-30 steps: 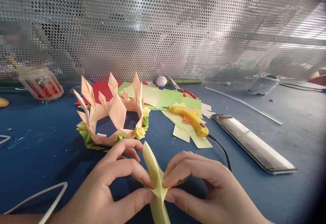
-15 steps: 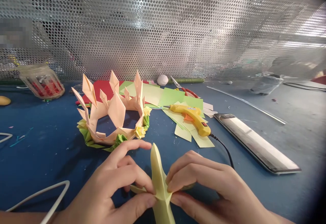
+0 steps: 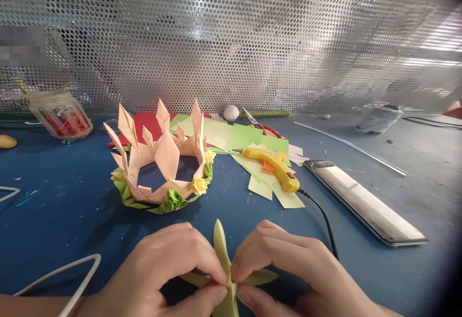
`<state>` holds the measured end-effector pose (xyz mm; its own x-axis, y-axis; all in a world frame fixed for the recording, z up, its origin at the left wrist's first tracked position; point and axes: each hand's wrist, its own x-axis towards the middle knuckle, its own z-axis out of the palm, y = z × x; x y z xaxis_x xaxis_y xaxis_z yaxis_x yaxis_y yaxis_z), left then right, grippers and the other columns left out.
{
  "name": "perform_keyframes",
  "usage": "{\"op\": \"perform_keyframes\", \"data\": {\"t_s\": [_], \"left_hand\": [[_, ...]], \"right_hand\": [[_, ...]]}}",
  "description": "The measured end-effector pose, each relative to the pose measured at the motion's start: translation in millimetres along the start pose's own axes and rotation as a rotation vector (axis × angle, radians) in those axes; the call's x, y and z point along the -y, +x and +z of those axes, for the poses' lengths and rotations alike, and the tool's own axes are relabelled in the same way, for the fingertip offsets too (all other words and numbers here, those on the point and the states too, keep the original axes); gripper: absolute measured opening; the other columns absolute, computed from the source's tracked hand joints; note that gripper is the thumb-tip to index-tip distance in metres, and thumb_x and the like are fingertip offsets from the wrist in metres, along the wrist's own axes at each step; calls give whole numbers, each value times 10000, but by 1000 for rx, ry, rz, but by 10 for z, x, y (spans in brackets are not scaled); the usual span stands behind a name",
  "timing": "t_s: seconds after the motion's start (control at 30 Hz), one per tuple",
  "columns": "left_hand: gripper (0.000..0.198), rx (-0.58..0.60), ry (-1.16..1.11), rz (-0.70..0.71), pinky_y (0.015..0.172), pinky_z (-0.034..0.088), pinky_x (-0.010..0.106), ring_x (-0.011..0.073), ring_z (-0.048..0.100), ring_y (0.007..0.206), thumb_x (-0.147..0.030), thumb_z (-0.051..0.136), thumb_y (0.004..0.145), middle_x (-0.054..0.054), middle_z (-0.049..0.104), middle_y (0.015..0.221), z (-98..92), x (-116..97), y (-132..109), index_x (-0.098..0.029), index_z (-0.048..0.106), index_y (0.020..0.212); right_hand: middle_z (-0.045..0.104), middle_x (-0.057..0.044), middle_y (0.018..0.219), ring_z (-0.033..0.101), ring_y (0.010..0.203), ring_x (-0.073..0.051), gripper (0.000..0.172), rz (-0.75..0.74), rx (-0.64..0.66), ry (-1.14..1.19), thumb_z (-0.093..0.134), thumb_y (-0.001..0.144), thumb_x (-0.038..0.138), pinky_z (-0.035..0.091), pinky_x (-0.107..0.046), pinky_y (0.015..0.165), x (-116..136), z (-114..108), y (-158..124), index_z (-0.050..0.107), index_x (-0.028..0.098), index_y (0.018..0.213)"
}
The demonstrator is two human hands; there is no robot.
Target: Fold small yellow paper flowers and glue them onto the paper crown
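Grips a pale yellow folded paper (image 3: 221,245) with both hands, pinching close to its middle creases: on one side with thumb and fingers of the left hand (image 3: 169,264), on the other with thumb and fingers of the right hand (image 3: 296,254), and with barely a gap between the two sets of fingertips. Holds the paper low, over the blue table (image 3: 65,225); cannot tell whether resting on it or lifted. Points one narrow arm of the paper away past the pinch and one back below it, and spreads two more out sideways, partly hidden by the hands.

Has a peach crown (image 3: 167,158) just beyond the left hand, standing upright on the table and apart from the fingers; trimmed low around the outside with green leaves (image 3: 173,200) and yellow flowers (image 3: 199,187).

Past the grip and slightly right, has a yellow glue gun (image 3: 269,158) lying on loose green and yellow sheets (image 3: 243,136), with a black cord (image 3: 327,218) running back behind the right hand. Farther out, beyond those, includes scissors (image 3: 257,123) with red handles, near a white ball (image 3: 231,112). Well right of the grip, has a phone (image 3: 364,201) lying flat, and past it a clear stick (image 3: 350,146). Far left of the grip, has a glass jar (image 3: 63,117) with red pieces inside; beside the left forearm, a bent white wire (image 3: 83,285). Faces a perforated metal screen (image 3: 195,33) beyond.
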<state>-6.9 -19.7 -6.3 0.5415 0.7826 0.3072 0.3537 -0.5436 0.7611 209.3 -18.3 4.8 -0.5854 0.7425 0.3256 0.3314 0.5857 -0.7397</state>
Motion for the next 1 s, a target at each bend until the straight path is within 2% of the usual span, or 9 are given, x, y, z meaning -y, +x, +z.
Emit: {"op": "perform_keyframes", "data": {"t_s": [0.17, 0.27, 0.43, 0.5, 0.63, 0.73, 0.8, 0.9, 1.0], "left_hand": [[201, 13, 29, 93, 652, 496, 191, 114, 628, 663, -45, 601, 820, -53, 670, 708, 0, -2, 31, -239, 600, 767], [223, 62, -4, 70, 653, 502, 168, 106, 632, 691, -17, 576, 810, -48, 642, 753, -3, -6, 51, -238, 595, 785], [277, 46, -27, 10, 861, 491, 158, 107, 664, 959, 3, 637, 772, -79, 672, 1076, -24, 9, 55, -267, 596, 816], [265, 64, -45, -14, 921, 475, 178, 119, 653, 1031, -25, 670, 788, -93, 676, 1132, -33, 25, 40, -275, 589, 820], [230, 86, -119, -83, 841, 490, 169, 109, 652, 922, -72, 689, 826, -93, 673, 962, -35, 45, 21, -274, 580, 830], [226, 27, -112, -166, 702, 481, 154, 93, 614, 750, -105, 750, 776, -106, 631, 811, -34, 20, 50, -274, 611, 836], [220, 33, -100, -194, 683, 476, 159, 94, 607, 725, -101, 771, 745, -102, 630, 783, -38, -6, 83, -260, 635, 812], [187, 90, -110, -195, 649, 473, 159, 92, 612, 695, -88, 781, 738, -90, 635, 751, -40, -15, 115, -229, 658, 746], [154, 83, -123, -135, 610, 458, 142, 77, 608, 651, -112, 797, 751, -91, 655, 730, -29, 21, 112, -241, 717, 778]], "right_hand": [[771, 4, 830, 721, 752, -134, 160, 26, 22, 20, 655, 851, 82, 543, -221, 737, 4, 20, -22, 648, 241, 864], [764, 0, 810, 715, 741, -122, 158, -1, 25, 37, 663, 843, 68, 537, -194, 705, 7, 40, -32, 640, 225, 847], [758, -11, 786, 707, 726, -103, 170, -50, -53, 1, 665, 812, 20, 524, -163, 699, 10, 74, -14, 643, 188, 827], [756, 1, 771, 707, 709, -93, 182, -38, -59, -12, 649, 811, 12, 522, -148, 679, 13, 68, -18, 642, 194, 821], [751, 37, 787, 705, 703, -73, 196, 27, -52, -34, 627, 819, 22, 519, -126, 661, 22, 54, -49, 634, 218, 829], [752, 68, 805, 701, 714, -64, 217, 66, -43, -71, 632, 805, 24, 517, -128, 698, 13, 59, -58, 638, 237, 848], [747, 86, 786, 683, 682, -60, 226, 83, -39, -113, 636, 796, 27, 510, -133, 670, -3, 66, -56, 646, 247, 849], [729, 99, 745, 655, 644, -64, 230, 85, -63, -147, 637, 778, 34, 495, -137, 606, -35, 85, -57, 634, 257, 834], [720, 99, 767, 655, 638, -64, 260, 74, -116, -139, 643, 768, 25, 498, -131, 591, -56, 110, -61, 584, 261, 860]]}}
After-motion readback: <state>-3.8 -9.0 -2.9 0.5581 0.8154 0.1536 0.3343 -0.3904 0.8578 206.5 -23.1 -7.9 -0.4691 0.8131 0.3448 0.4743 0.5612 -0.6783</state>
